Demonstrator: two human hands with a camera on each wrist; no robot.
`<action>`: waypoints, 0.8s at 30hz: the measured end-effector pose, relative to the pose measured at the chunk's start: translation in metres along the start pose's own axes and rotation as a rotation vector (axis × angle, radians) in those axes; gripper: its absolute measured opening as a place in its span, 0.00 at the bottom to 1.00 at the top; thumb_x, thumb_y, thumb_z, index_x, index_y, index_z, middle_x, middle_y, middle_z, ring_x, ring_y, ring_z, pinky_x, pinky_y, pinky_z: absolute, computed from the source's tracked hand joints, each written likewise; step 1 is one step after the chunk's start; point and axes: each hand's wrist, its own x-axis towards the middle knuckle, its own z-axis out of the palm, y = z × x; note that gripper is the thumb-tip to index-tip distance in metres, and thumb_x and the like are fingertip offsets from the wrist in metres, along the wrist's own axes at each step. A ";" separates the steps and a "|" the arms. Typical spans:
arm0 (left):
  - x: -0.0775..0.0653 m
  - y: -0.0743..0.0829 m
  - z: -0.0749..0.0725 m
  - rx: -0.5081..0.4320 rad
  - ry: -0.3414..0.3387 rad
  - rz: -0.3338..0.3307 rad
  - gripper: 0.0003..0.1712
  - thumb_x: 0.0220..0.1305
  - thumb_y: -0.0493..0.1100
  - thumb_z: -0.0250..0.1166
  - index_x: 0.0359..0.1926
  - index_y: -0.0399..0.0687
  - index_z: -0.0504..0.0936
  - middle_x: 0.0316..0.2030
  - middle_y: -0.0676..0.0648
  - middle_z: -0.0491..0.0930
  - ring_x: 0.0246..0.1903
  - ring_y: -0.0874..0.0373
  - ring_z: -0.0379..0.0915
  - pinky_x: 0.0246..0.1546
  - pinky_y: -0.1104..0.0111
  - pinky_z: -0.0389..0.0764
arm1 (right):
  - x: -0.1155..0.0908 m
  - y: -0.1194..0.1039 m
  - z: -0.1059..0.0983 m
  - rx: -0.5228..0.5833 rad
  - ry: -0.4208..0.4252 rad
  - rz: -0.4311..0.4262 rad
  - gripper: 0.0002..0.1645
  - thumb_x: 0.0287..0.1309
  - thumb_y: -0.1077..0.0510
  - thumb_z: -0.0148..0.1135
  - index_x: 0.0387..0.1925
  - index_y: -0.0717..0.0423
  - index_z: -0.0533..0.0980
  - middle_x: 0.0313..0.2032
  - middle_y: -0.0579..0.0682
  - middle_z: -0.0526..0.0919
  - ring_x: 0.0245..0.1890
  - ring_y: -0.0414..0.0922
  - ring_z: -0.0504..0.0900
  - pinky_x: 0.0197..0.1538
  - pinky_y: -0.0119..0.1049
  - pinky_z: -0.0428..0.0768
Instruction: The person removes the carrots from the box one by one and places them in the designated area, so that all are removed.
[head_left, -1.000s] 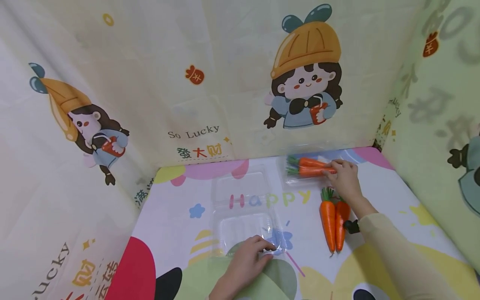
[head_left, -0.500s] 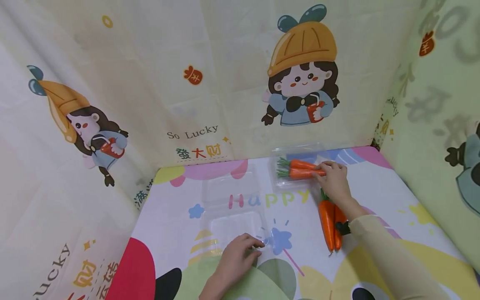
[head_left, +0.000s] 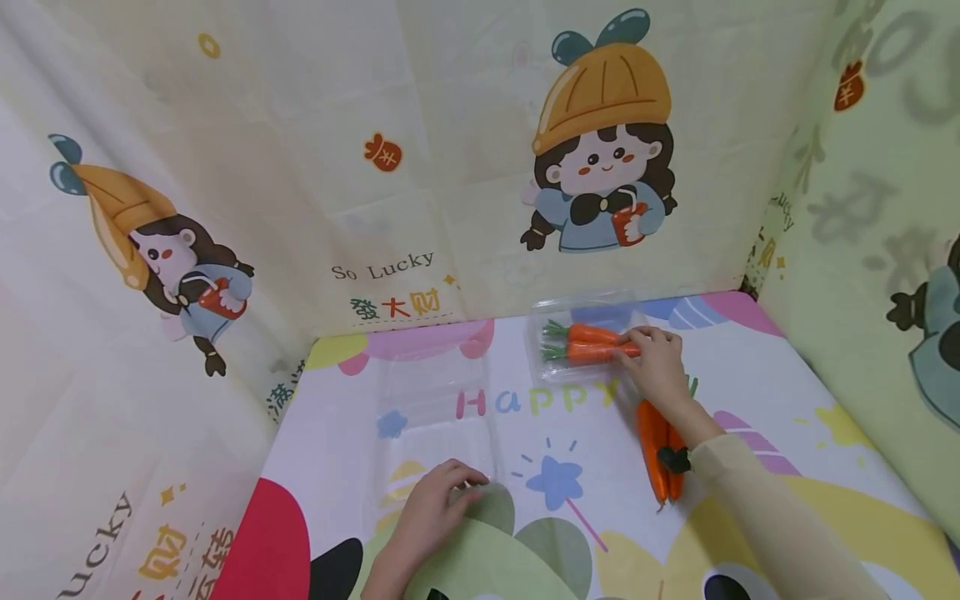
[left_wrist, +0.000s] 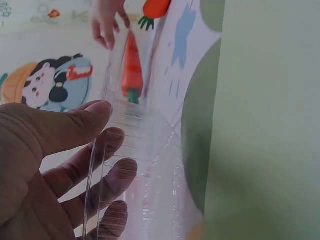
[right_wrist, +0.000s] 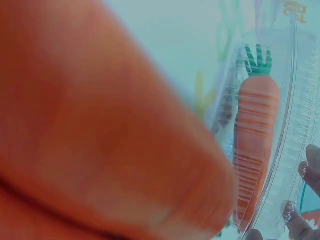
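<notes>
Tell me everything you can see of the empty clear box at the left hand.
The box is transparent, glossy and plastic-looking, with two rectangular halves opened out, one beyond the other; the far half's exact tilt is hard to judge. Fine ribs on its wall show in the left wrist view. Nothing shows inside, and the print of the tablecloth below shows through. The left hand pinches its near edge, toward the right, between thumb and fingers, the fingers visible through the wall.
</notes>
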 end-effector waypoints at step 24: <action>-0.002 -0.017 -0.018 0.082 0.029 -0.106 0.09 0.64 0.35 0.71 0.41 0.54 0.86 0.40 0.58 0.85 0.41 0.61 0.80 0.45 0.62 0.82 | -0.032 -0.052 0.022 -0.008 -0.068 -0.002 0.10 0.67 0.55 0.66 0.46 0.55 0.84 0.58 0.67 0.77 0.62 0.72 0.65 0.65 0.70 0.64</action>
